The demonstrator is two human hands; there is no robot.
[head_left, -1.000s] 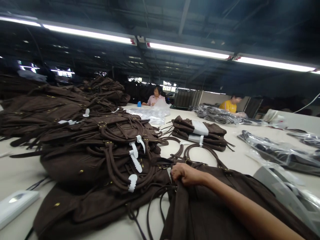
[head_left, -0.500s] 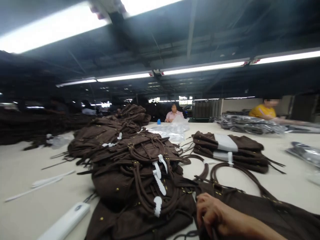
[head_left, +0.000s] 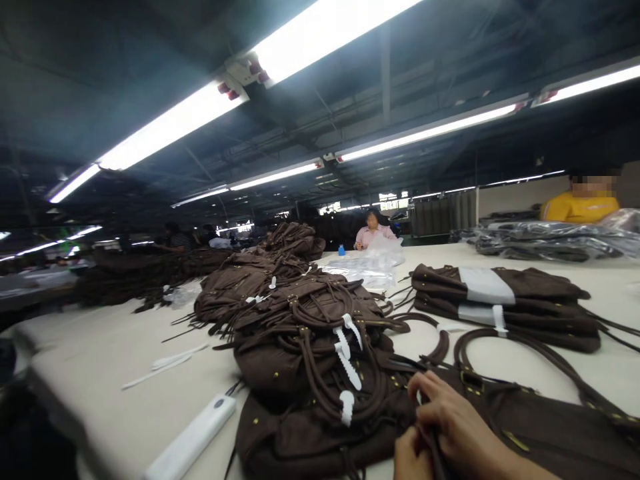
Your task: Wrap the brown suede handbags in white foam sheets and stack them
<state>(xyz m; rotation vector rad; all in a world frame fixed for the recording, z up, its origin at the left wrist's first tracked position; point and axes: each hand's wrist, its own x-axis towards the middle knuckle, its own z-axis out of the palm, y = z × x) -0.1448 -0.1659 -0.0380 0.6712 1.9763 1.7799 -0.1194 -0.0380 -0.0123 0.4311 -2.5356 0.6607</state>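
Observation:
At the lower right, my right hand (head_left: pixel 453 417) is closed on a dark brown strap of a bag (head_left: pixel 550 427) lying flat on the table. Just below and left of it, my left hand (head_left: pixel 413 453) shows at the bottom edge, fingers bent against the same strap. The two hands are close together. To their left rises a heap of brown bags (head_left: pixel 280 367), their looped handles carrying white toothed tags (head_left: pixel 347 408). Behind the hands lie two folded brown bags (head_left: pixel 540 290) with white bands around them.
A white box-like object (head_left: pixel 193 437) and white strips (head_left: pixel 170 363) lie on the pale table (head_left: pixel 110 360). Clear plastic sheets (head_left: pixel 363 272) and a small blue object (head_left: pixel 341 251) are farther back. Plastic-wrapped goods (head_left: pixel 555 240) lie near a person in yellow (head_left: pixel 580 208); another sits in pink (head_left: pixel 373 233).
The view has turned left, so things sit farther right. My left hand has come into view beside my right hand, which still grips the brown material.

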